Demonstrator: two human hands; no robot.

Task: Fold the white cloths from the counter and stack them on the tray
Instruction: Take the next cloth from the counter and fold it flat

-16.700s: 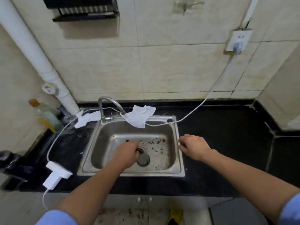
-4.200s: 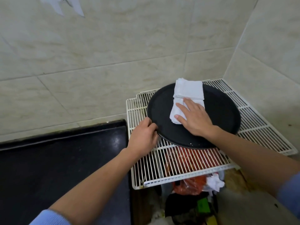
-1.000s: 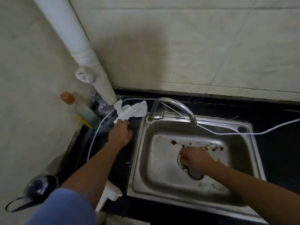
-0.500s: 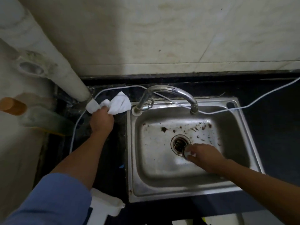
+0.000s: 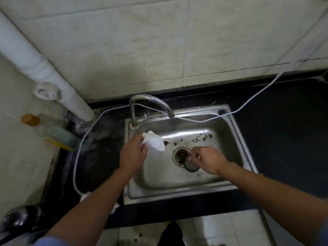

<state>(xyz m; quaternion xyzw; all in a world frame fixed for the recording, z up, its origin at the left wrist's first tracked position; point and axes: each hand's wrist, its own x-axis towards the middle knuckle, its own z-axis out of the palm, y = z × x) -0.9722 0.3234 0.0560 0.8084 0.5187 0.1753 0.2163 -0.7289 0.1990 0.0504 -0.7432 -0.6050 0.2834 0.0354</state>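
Cloth [image 5: 154, 142] moved over sink [image 5: 159, 183] | left grip [image 5: 132, 155] clenched on it | right grip [image 5: 209, 160] unclear

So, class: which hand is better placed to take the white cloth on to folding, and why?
Left. The left hand grips the white cloth over the sink; the right hand is low inside it beside the drain, apart from the cloth.

readable text: none | bottle [image 5: 55, 134] — no legible marking | numbers: none

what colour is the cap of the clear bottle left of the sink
The cap is orange, clearest in the head view.
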